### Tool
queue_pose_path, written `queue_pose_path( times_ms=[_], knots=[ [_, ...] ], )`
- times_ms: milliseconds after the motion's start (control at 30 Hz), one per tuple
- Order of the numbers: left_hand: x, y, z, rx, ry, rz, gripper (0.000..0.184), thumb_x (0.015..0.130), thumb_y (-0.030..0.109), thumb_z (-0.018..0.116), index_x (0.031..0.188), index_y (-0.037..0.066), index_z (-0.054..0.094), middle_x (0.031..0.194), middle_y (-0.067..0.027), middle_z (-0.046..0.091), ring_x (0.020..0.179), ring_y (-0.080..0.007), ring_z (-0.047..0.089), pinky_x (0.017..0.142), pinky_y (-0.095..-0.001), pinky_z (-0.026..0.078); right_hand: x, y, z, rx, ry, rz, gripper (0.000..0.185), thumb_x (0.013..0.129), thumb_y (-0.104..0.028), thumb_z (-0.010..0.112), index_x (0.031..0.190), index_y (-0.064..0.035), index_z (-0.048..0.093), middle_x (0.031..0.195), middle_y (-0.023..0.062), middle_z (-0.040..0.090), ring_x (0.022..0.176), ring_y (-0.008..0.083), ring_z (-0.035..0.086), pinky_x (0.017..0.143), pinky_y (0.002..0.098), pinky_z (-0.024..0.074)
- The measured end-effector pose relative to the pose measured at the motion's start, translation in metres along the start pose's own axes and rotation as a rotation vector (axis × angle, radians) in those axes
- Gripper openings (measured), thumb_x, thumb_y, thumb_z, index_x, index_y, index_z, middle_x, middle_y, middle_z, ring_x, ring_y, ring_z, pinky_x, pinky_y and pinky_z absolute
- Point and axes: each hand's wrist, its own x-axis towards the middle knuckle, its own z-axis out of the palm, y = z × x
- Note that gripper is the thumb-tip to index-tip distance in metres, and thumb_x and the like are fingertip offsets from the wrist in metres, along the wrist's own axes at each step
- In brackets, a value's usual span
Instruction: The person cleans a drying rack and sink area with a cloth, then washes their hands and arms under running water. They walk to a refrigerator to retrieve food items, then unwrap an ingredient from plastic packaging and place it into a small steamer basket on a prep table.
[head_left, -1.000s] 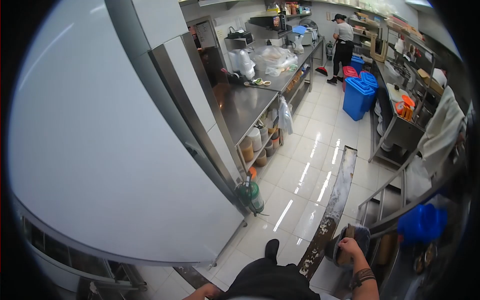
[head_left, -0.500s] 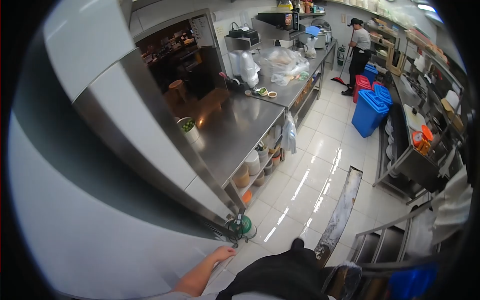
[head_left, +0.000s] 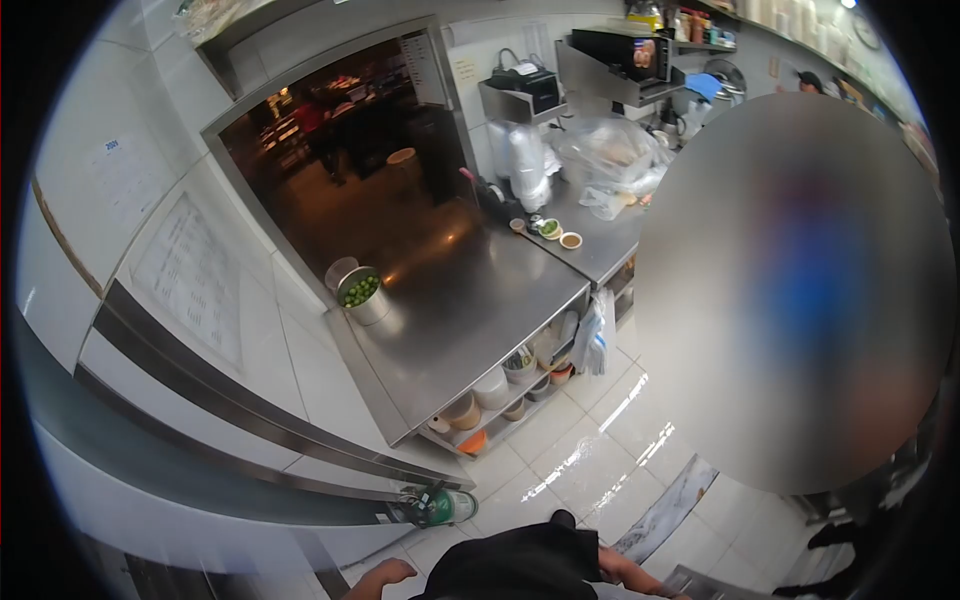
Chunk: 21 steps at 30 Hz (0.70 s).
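Observation:
My left hand (head_left: 388, 574) hangs low at the bottom edge, beside the black apron (head_left: 510, 562). It holds nothing that I can see, and its fingers look loose. On the apron's other side my right hand (head_left: 612, 566) shows only in part, with the forearm running to the bottom edge. Its fingers are hidden, so any hold is unclear. Ahead stands a steel counter (head_left: 470, 310), bearing a metal container of green limes (head_left: 362, 292). Small cups of sauce (head_left: 571, 241) and chopped greens (head_left: 550, 229) sit farther back.
A green gas cylinder (head_left: 445, 507) lies low by the wall. Tubs (head_left: 490, 388) fill the under-counter shelf, and a cloth (head_left: 597, 335) hangs at its corner. Tiled floor (head_left: 560, 460) holds a long drain strip (head_left: 668, 515). A large blurred patch hides the right side.
My view has swung left, bringing in more wall and pass-through window. My right forearm has come into view. The blurred patch now covers the bins, and the far person is mostly hidden.

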Motion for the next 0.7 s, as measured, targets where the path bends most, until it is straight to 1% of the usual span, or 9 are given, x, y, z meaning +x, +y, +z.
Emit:
queue_pose_path(
  times_ms=[67, 133, 233, 267, 367, 467, 567, 667, 700],
  knots=[
    [0.007, 0.035, 0.002, -0.176, 0.125, -0.141, 0.052, 0.095, 0.054, 0.059, 0.124, 0.012, 0.072, 0.125, -0.0138, 0.07, 0.118, -0.0346, 0.065, 0.101, -0.0448, 0.05, -0.018, -0.115, 0.027, -0.037, -0.073, -0.113, 0.08, 0.103, -0.066, 0.04, 0.157, -0.0073, 0.037, 0.147, 0.0098, 0.055, 0.132, 0.0195, 0.053, 0.112, 0.0343, 0.0426],
    [0.016, 0.089, -0.024, -0.481, 0.337, -0.284, 0.062, 0.094, 0.055, 0.064, 0.134, 0.008, 0.065, 0.13, -0.018, 0.067, 0.119, -0.035, 0.065, 0.103, -0.0429, 0.049, -0.004, -0.181, 0.034, 0.377, -0.347, 0.072, 0.089, 0.101, -0.073, 0.031, 0.159, -0.0063, 0.032, 0.155, 0.0106, 0.047, 0.139, 0.0205, 0.047, 0.116, 0.0383, 0.0382],
    [0.027, 0.206, -0.117, -0.5, 0.704, -0.118, 0.074, 0.093, 0.055, 0.067, 0.145, 0.003, 0.052, 0.135, -0.0226, 0.062, 0.119, -0.038, 0.064, 0.104, -0.0405, 0.049, 0.059, -0.208, 0.057, 0.284, -0.52, 0.141, 0.093, 0.098, -0.077, 0.032, 0.157, -0.0049, 0.034, 0.155, 0.0114, 0.046, 0.141, 0.0225, 0.045, 0.118, 0.0423, 0.0361],
    [0.033, 0.235, -0.141, -0.385, 0.86, 0.013, 0.077, 0.094, 0.054, 0.068, 0.147, 0.002, 0.049, 0.136, -0.0237, 0.06, 0.118, -0.0384, 0.064, 0.104, -0.0398, 0.049, 0.059, -0.223, 0.076, -0.003, -0.51, 0.136, 0.092, 0.098, -0.077, 0.034, 0.156, -0.0046, 0.036, 0.152, 0.0112, 0.049, 0.138, 0.0223, 0.048, 0.116, 0.0417, 0.0381],
    [0.047, 0.282, -0.18, -0.467, 0.724, 0.156, 0.068, 0.095, 0.045, 0.068, 0.145, 0.003, 0.049, 0.132, -0.0231, 0.062, 0.118, -0.0371, 0.064, 0.103, -0.0401, 0.049, 0.011, -0.299, 0.149, -0.714, -0.673, 0.237, 0.092, 0.096, -0.076, 0.045, 0.15, -0.0015, 0.043, 0.136, 0.0085, 0.06, 0.123, 0.0182, 0.056, 0.106, 0.0346, 0.0442],
    [0.041, 0.287, -0.177, -0.542, 0.549, -0.029, 0.055, 0.095, 0.033, 0.065, 0.139, 0.002, 0.053, 0.127, -0.0225, 0.065, 0.117, -0.0368, 0.064, 0.101, -0.0421, 0.049, 0.01, -0.303, 0.188, -0.842, -0.877, 0.134, 0.083, 0.095, -0.07, 0.056, 0.143, -0.0022, 0.053, 0.12, 0.0045, 0.067, 0.104, 0.0142, 0.062, 0.09, 0.0296, 0.0498],
    [-0.027, 0.33, -0.192, -0.745, 0.57, 0.023, 0.042, 0.093, 0.025, 0.06, 0.128, 0.002, 0.057, 0.119, -0.0209, 0.068, 0.116, -0.037, 0.064, 0.097, -0.0448, 0.049, -0.02, -0.319, 0.213, -1.024, -0.972, 0.205, 0.076, 0.094, -0.066, 0.063, 0.132, -0.0006, 0.061, 0.11, 0.0043, 0.069, 0.094, 0.0126, 0.063, 0.082, 0.0282, 0.0505],
    [0.022, 0.277, -0.093, -0.744, 0.799, 0.089, 0.033, 0.088, 0.014, 0.058, 0.117, -0.003, 0.053, 0.111, -0.0277, 0.065, 0.106, -0.0419, 0.065, 0.09, -0.0485, 0.05, -0.002, -0.283, 0.233, -1.181, -0.956, 0.26, 0.057, 0.097, -0.055, 0.066, 0.116, -0.0012, 0.07, 0.103, 0.006, 0.07, 0.097, 0.0137, 0.063, 0.087, 0.029, 0.0485],
    [0.025, 0.266, -0.07, -0.732, 0.859, 0.089, 0.032, 0.09, 0.015, 0.059, 0.117, -0.002, 0.053, 0.108, -0.0274, 0.066, 0.101, -0.0428, 0.065, 0.087, -0.0491, 0.05, -0.022, -0.282, 0.253, -1.223, -0.908, 0.1, 0.051, 0.098, -0.051, 0.066, 0.112, -0.003, 0.073, 0.097, 0.0045, 0.071, 0.092, 0.0153, 0.064, 0.085, 0.0286, 0.0489]
  ],
)
